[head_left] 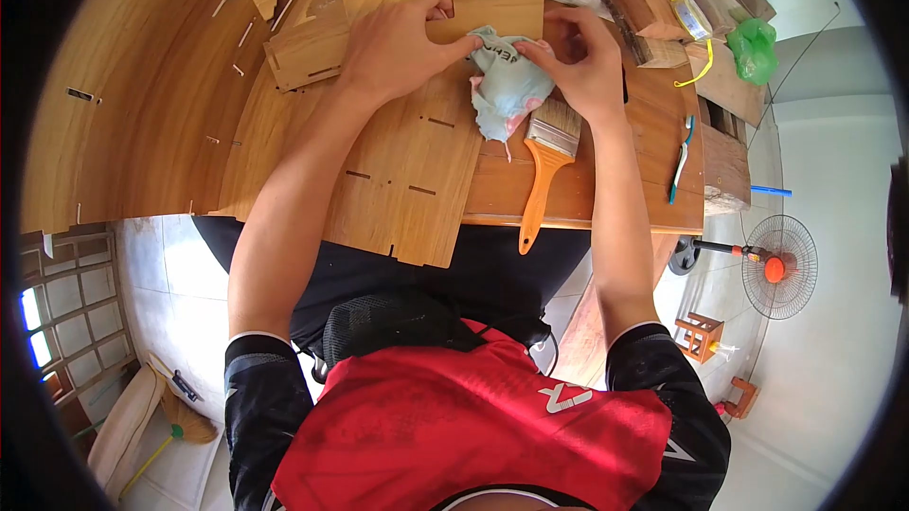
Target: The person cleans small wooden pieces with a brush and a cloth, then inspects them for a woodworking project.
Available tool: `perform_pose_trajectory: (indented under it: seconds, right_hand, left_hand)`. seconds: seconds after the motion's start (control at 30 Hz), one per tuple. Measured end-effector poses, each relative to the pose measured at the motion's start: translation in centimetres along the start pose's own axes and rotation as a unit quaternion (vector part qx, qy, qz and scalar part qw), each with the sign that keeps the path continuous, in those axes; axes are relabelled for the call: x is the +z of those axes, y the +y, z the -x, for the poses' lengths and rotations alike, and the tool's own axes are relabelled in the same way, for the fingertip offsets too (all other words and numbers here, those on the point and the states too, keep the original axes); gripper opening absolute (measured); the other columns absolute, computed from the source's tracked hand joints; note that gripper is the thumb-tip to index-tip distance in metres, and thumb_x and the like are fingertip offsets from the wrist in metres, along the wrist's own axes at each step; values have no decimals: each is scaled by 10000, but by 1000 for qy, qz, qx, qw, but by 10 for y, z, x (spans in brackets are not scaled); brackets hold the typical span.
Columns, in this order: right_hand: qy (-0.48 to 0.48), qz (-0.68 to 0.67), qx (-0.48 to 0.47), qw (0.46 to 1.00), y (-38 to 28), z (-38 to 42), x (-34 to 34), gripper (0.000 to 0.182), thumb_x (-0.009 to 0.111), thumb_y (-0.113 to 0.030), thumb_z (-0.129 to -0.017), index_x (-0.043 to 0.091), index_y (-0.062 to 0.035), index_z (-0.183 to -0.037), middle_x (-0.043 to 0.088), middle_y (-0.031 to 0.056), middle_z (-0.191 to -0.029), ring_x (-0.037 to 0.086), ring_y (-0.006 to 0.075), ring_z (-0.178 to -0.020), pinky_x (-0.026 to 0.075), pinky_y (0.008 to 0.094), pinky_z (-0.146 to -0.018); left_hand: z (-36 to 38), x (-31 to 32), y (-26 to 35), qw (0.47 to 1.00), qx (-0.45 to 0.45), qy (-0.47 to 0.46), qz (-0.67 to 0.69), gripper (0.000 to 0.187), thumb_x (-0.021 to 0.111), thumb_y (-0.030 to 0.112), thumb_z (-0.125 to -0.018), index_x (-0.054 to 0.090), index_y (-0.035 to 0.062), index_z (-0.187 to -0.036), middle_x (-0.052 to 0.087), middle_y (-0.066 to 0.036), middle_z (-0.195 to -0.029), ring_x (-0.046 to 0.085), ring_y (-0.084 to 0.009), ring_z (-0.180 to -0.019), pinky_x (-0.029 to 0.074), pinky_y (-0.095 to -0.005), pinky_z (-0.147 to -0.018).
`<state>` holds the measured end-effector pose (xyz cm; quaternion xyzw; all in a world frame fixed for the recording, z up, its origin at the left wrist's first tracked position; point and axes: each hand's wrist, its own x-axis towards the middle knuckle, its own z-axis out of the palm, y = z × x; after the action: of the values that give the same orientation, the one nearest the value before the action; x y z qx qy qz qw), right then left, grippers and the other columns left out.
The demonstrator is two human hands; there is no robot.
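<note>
A small wood-grain panel is held up between my two hands over the table. A pale blue and pink cloth with dark lettering hangs against its lower edge. My left hand grips the panel's left side, fingers curled at its edge and thumb on the cloth's upper corner. On the other side, my right hand pinches the cloth with its thumb, its fingers bent around the panel's right edge. Just below the cloth lies a wide paintbrush with an orange handle, overhanging the table's front edge.
Large slotted wooden panels cover the table's left and middle. A toothbrush lies at right. Wood blocks, a tape measure and a green plastic bag sit at the back right. A fan stands beyond the table.
</note>
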<state>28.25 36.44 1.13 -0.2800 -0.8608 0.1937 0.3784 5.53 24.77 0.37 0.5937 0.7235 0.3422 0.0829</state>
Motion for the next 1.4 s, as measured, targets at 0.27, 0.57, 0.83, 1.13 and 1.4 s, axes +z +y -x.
perform_pose_trajectory:
  seconds: [0.27,0.57,0.83,1.13,1.4]
  right_hand:
    - [-49,-10,-130,990,-6,1,7,234,889,-94,-752,770,-80,-953,635,30,-896,600,192,-775,507,321,-671]
    - [-16,18,-194,981,-16,0,19,279,886,-95,-735,787,-128,-993,645,32,-982,583,258,-945,506,353,-815]
    - [-1,-203,93,975,-17,4,36,789,981,-197,-700,565,8,-1339,656,115,-1228,642,212,-1099,528,342,-953]
    - [-114,-338,152,922,-5,2,38,667,928,-112,-762,580,11,-1318,718,113,-1221,675,180,-1142,539,339,-998]
    - [-107,-305,132,937,-4,5,38,618,922,-132,-787,599,3,-1296,725,106,-1212,680,166,-1125,547,339,-983]
  left_hand:
    - [-2,4,-5,1000,10,25,-1,601,788,556,-803,738,75,-1159,767,-146,-1092,717,-344,-1048,543,-453,-921]
    - [2,4,1,1000,-17,1,-11,507,800,462,-824,719,70,-1136,761,-131,-1125,708,-331,-1094,541,-442,-915]
    - [2,4,-1,1000,11,11,2,447,800,383,-838,694,70,-1140,765,-123,-1100,717,-337,-1066,542,-438,-893]
    - [1,4,-2,999,35,-17,24,429,767,352,-906,673,34,-1180,758,-152,-1133,711,-338,-1093,535,-438,-927]
    - [5,-3,2,998,52,-46,1,559,759,474,-901,652,30,-1223,722,-182,-1192,674,-381,-1133,513,-456,-961]
